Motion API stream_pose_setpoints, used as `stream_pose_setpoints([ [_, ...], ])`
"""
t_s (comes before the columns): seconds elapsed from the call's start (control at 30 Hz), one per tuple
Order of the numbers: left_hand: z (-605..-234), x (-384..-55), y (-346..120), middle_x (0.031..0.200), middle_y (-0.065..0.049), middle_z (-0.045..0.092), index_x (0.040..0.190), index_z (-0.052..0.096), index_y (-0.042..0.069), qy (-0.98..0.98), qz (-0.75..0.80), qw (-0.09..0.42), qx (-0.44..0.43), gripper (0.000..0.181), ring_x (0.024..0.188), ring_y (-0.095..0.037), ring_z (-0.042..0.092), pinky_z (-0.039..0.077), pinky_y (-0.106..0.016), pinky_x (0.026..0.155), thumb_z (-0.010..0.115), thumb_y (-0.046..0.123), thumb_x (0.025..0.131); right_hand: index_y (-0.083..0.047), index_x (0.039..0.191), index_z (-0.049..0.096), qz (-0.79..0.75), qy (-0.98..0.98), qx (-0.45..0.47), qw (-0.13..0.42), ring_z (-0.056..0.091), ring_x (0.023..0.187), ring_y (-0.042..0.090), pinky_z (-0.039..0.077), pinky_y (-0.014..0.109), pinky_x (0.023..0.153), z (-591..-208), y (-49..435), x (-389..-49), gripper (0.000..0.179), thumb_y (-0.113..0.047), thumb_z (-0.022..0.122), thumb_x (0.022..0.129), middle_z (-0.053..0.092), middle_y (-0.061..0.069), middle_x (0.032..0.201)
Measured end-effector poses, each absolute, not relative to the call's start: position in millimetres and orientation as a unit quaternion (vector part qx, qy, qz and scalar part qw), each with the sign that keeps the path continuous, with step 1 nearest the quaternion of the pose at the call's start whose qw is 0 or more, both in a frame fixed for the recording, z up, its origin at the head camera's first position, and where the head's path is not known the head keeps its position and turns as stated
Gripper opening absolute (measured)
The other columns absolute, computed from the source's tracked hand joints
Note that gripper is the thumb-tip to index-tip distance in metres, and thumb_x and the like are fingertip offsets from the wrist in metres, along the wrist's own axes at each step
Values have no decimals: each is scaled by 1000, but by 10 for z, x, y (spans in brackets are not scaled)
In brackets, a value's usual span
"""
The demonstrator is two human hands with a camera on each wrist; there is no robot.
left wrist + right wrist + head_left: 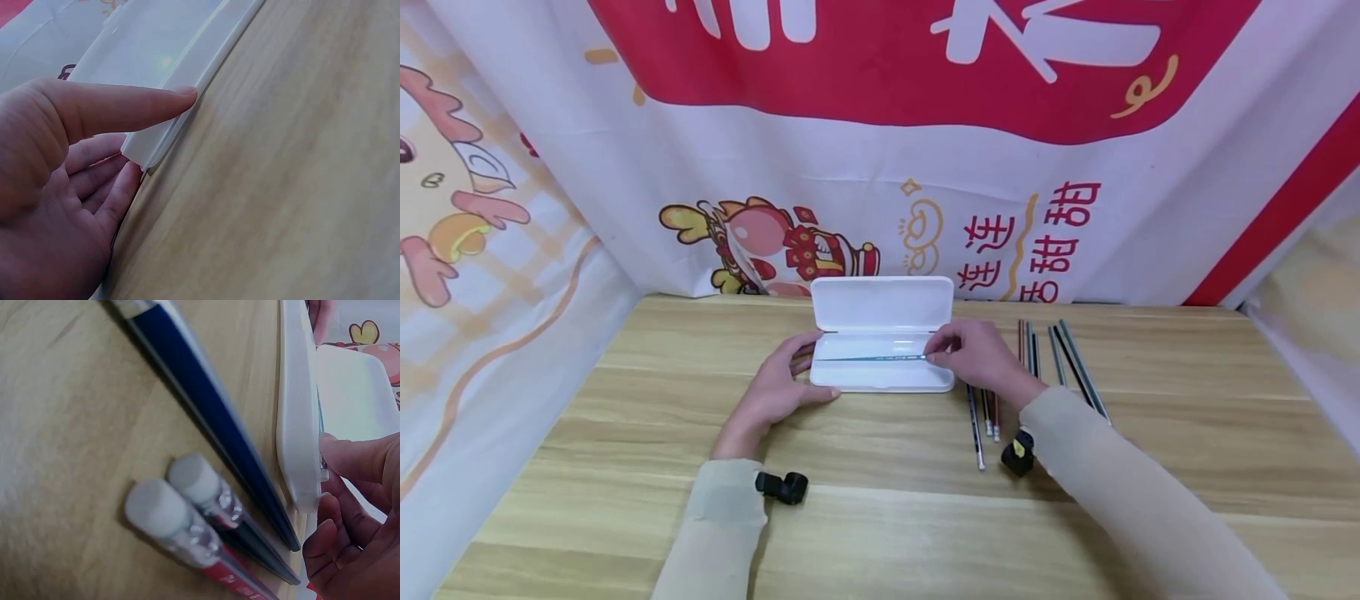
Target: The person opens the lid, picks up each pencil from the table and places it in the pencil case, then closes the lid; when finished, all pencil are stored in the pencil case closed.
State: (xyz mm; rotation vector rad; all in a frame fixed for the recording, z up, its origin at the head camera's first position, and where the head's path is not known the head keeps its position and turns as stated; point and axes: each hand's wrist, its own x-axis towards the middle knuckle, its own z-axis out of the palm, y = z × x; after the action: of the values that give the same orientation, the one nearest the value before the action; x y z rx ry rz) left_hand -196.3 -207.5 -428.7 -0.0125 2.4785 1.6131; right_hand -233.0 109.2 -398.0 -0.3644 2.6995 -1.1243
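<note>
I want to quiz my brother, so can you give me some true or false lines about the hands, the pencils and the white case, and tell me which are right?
1. The right hand pinches a bluish-green pencil. True.
2. The left hand holds the left end of the white case, as the head view shows it. True.
3. The case is shut. False: its lid stands open.
4. The loose pencils lie left of the case. False: in the head view they lie to its right.
5. White erasers show in the right wrist view. True.
</note>
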Motion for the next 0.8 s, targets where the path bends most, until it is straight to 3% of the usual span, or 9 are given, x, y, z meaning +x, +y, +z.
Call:
stream_pose_setpoints([
  [0.8, -4285, -1961, -2079, 171, -15, 41, 165, 41, 15, 834, 544, 96, -7, 93, 156, -39, 45, 41, -52, 129, 90, 7, 86, -19, 111, 83, -385, 907, -121, 120, 63, 95, 21, 53, 31, 80, -4010, 1142, -2362, 13, -23, 77, 100, 76, 4, 108],
])
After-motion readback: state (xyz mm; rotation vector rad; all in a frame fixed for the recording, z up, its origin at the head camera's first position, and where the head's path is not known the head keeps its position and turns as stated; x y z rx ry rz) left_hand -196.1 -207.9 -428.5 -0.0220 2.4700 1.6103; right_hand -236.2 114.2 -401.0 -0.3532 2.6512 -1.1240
